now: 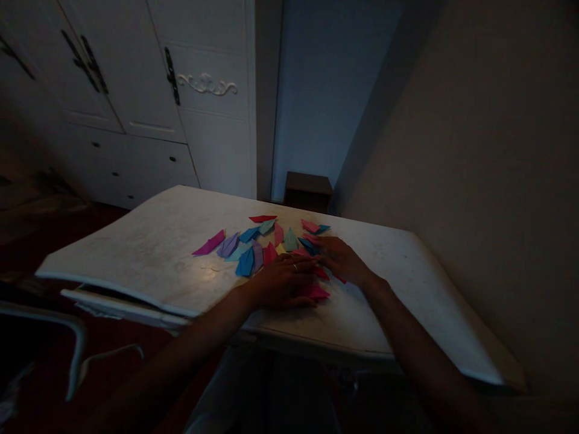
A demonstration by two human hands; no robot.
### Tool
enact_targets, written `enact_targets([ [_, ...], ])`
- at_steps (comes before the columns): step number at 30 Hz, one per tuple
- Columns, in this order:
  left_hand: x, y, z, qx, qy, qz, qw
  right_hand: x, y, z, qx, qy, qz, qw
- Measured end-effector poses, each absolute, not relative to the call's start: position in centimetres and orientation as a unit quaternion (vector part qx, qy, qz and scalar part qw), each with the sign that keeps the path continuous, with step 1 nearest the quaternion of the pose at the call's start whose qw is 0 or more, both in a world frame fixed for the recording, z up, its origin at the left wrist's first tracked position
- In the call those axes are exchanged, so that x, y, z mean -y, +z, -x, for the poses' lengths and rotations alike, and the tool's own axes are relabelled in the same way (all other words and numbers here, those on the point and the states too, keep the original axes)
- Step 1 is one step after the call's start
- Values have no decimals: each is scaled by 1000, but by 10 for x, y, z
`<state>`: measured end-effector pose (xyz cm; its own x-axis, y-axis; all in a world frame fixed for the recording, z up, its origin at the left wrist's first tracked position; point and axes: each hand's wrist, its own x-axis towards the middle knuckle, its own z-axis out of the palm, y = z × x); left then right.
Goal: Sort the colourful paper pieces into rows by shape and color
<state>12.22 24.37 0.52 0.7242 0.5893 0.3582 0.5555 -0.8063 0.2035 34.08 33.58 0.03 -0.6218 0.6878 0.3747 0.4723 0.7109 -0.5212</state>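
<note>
Several folded paper boats in many colours lie in a loose pile on the white table (163, 235). My left hand (284, 282) rests flat over the near side of the pile, fingers stretched to the right, above a bright pink paper boat (319, 293). My right hand (337, 256) reaches in from the right with fingers extended over the pile's right side, beside a dark blue paper boat (308, 245). Its fingertips are partly lost among the papers. A blue paper boat (245, 263) and a magenta one (210, 243) lie left of my hands.
Behind the table stands a white wardrobe (217, 138) with dark handles. A small brown cabinet (308, 184) sits past the far edge, and a plain wall (474, 150) runs along the right. A white curved metal frame (76, 337) is at lower left.
</note>
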Motion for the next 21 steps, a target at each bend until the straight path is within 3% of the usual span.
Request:
enact_targets([
  [4,-245,1,-123,-338,203,-918,28,-334,-5,-332,911,148,307,234],
  [11,-243,-3,-121,-357,206,-911,3,-342,-7,-346,875,32,415,249],
  [21,-245,-6,-125,-452,211,-867,-5,-343,-15,-345,856,164,365,326],
])
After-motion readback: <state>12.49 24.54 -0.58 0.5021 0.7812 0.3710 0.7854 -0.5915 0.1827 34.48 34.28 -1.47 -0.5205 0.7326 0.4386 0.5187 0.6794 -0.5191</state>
